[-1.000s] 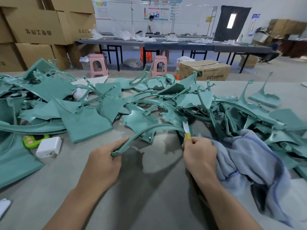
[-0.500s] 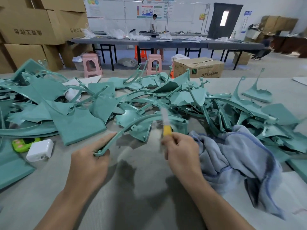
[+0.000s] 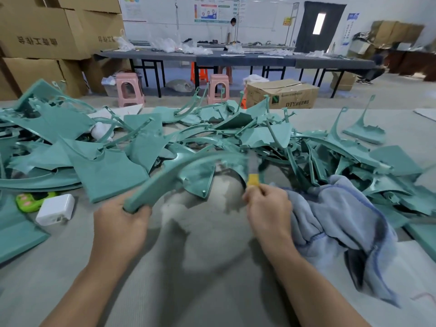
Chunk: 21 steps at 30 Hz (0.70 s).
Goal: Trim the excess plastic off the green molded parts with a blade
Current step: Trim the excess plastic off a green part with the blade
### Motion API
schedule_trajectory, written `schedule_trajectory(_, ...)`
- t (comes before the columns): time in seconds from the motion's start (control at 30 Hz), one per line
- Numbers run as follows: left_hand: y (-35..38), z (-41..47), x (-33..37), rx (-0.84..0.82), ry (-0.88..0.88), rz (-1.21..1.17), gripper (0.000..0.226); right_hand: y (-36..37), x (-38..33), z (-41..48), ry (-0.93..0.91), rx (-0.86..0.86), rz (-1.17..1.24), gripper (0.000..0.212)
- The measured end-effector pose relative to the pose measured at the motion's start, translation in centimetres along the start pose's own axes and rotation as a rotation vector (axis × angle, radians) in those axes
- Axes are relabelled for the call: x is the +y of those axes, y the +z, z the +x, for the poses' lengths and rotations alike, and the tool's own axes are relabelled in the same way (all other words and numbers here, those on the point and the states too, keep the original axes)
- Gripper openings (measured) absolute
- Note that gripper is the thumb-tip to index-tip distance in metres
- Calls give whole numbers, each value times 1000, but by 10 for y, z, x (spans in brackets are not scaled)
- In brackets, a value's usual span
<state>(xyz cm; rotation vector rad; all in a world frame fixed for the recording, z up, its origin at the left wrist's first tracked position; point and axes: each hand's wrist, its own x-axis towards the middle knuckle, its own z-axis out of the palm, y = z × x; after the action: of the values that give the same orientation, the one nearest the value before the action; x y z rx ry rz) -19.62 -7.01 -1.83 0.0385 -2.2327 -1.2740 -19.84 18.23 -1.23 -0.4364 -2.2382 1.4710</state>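
Observation:
My left hand [image 3: 121, 221] grips the near end of a curved green molded part [image 3: 188, 171], which arches up and to the right above the table. My right hand [image 3: 267, 206] pinches a blade with a yellow handle [image 3: 253, 180]; the blade points up against the part's right end and is blurred. A large heap of green molded parts [image 3: 259, 138] covers the table behind both hands.
A blue-grey towel [image 3: 342, 223] lies bunched right of my right hand. A white charger block [image 3: 55, 209] and a small green object [image 3: 31, 201] sit at the left on the grey table [image 3: 200, 267]. Cardboard boxes, stools and long tables stand beyond.
My left hand has lifted and turned the curved part so its broad face shows. The blade has stayed at the part's right end, moving in short strokes.

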Motion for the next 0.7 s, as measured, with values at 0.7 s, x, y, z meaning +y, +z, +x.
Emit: schedule_trajectory(0.7,-20,18,3,-592,-735,-612,44,-4,-1,-7,-467,-367,-422,23)
